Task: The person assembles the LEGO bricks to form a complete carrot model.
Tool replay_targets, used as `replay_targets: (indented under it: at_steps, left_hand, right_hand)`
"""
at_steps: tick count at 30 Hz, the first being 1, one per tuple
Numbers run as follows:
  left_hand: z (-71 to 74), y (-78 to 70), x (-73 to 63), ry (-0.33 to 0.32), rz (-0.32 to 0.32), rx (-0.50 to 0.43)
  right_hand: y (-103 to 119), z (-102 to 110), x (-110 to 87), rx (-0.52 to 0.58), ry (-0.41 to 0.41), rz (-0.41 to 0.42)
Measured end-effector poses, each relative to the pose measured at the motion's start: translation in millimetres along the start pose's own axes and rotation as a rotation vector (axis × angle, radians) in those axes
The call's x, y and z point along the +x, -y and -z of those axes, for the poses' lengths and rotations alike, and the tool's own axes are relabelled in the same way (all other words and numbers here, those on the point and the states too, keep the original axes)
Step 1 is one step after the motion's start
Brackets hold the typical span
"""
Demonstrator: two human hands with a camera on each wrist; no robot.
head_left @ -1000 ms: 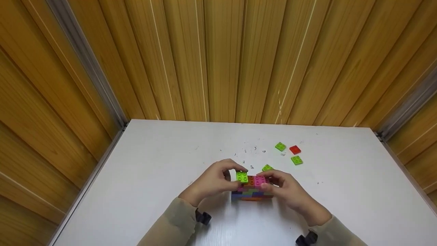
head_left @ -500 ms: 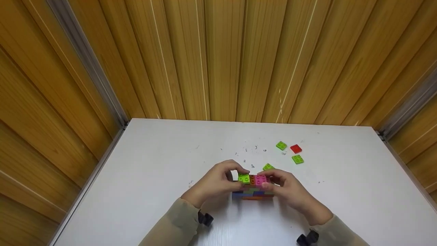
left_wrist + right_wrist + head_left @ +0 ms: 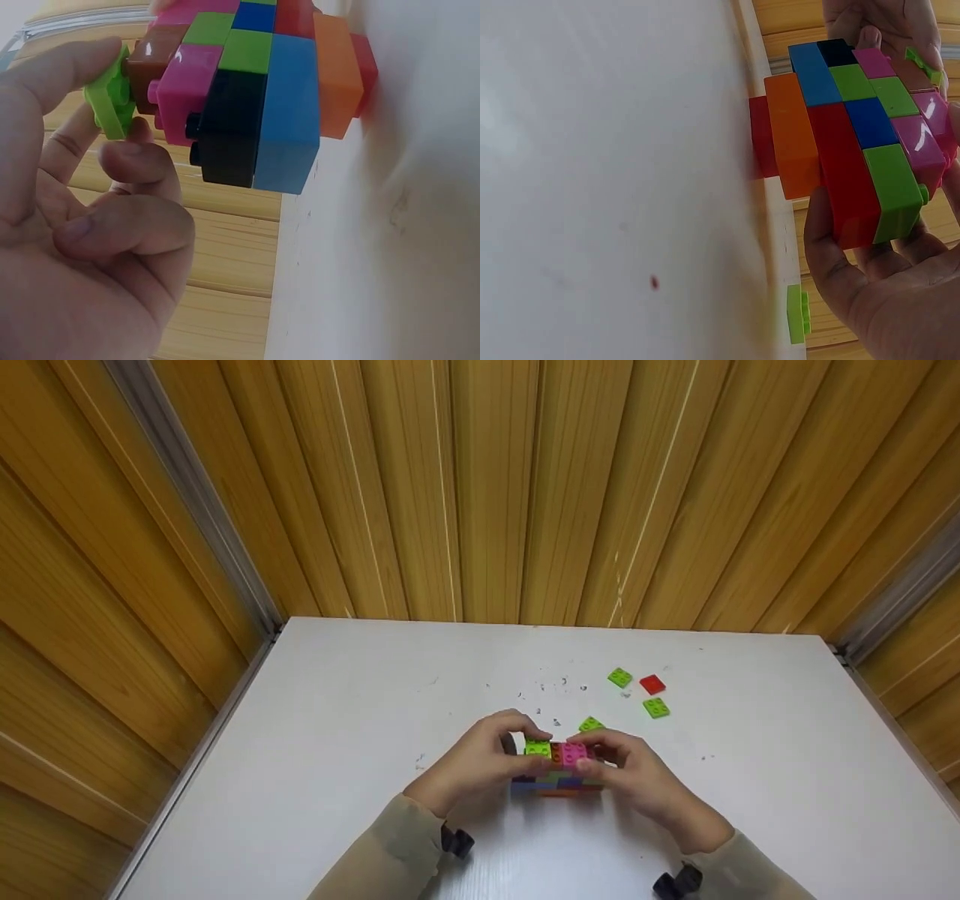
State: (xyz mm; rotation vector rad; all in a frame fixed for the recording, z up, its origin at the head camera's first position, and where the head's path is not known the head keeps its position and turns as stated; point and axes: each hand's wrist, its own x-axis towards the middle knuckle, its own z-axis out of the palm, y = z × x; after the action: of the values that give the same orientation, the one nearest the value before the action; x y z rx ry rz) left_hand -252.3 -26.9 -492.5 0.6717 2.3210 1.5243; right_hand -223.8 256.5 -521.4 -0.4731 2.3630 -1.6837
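Near the front of the table stands a many-coloured stack of toy building bricks (image 3: 559, 784), narrow at its base and wider above. My left hand (image 3: 480, 757) pinches a thin lime green brick (image 3: 111, 97) between thumb and finger at the stack's upper left. In the left wrist view that brick lies tilted against the studded top of a brown brick (image 3: 154, 64); whether it is pressed on, I cannot tell. My right hand (image 3: 641, 784) grips the stack's right end, thumb on the top pink brick (image 3: 574, 753) and other fingers around the side (image 3: 896, 191).
Behind the stack a thin lime brick (image 3: 590, 724) lies on the white table (image 3: 360, 697). Farther back right are two more lime bricks (image 3: 619, 677) and a thin red brick (image 3: 652, 684). Wood-patterned walls (image 3: 487, 495) enclose the back and sides.
My left hand has shifted slightly right and brought the lime brick down onto the stack's top left, closer to the pink brick. My right hand keeps its grip on the stack.
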Motion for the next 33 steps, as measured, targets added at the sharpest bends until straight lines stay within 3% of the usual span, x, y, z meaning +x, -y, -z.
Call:
replay_targets:
  at_steps: [10, 17, 20, 28, 33]
  left_hand:
    - [-0.4, -1.0, -0.3, 0.008, 0.008, 0.026]
    - [-3.4, 7.6, 1.9, -0.010, -0.065, 0.057]
    - [-5.4, 14.2, 3.9, -0.012, -0.067, 0.091]
    - [-10.2, 26.1, 5.5, 0.012, -0.052, -0.047]
    - [-10.0, 26.1, 3.6, 0.007, -0.038, -0.052]
  right_hand:
    - [0.6, -0.2, -0.6, -0.004, -0.001, 0.058]
    - [0.3, 0.8, -1.6, 0.027, 0.013, 0.072]
    - [1.0, 1.0, -1.7, 0.034, 0.018, 0.054]
    - [0.9, 2.6, -0.3, 0.055, 0.028, 0.000]
    - [-2.7, 6.4, 2.5, 0.092, 0.058, -0.047]
